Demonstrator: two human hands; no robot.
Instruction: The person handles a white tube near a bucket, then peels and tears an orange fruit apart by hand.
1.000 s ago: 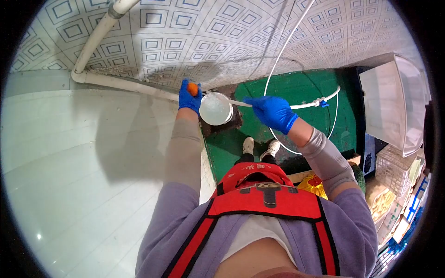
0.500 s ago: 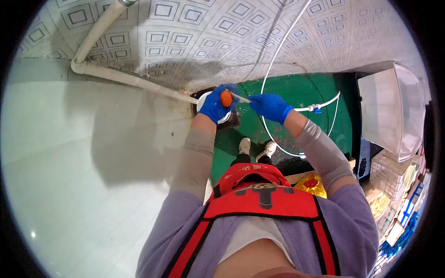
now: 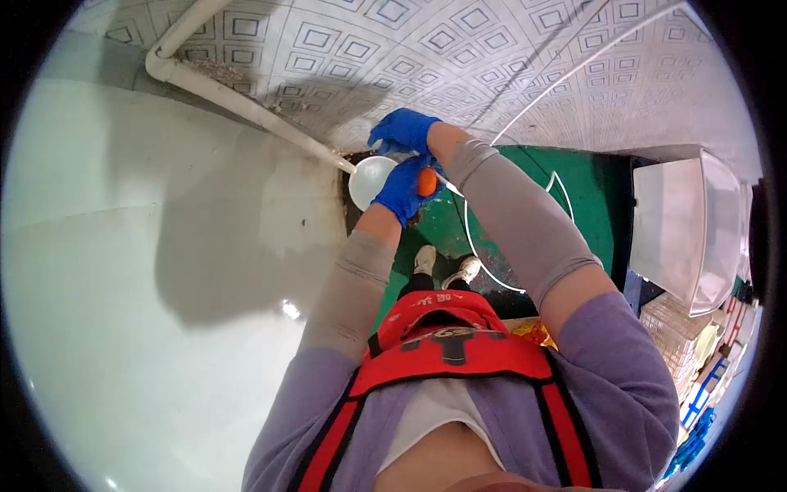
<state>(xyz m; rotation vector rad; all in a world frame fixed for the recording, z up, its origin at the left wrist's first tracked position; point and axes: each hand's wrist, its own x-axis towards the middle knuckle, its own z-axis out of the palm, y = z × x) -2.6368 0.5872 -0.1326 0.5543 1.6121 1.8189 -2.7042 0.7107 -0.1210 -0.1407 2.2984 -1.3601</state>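
Observation:
My left hand [image 3: 400,190], in a blue glove, is closed round a small orange object [image 3: 427,181]. A white hose [image 3: 449,187] runs up to the same hand and seems gripped there too; its end is hidden. My right hand [image 3: 403,131], also gloved in blue, is just above the left one, near the wall, with its fingers apart and nothing visible in them. Left of my left hand, a white bucket [image 3: 370,182] stands on the floor in the corner, partly covered by that hand.
A white pipe [image 3: 246,108] slants down the patterned wall [image 3: 443,41] towards the bucket. A pale smooth surface [image 3: 98,271] fills the left. White tubing loops over the green floor [image 3: 594,197]. Right are a white plastic bin [image 3: 668,230] and a crate [image 3: 668,324].
My left hand moved right with the orange object, and the hose now meets it. My right hand came off the hose and moved up and left above the other hand.

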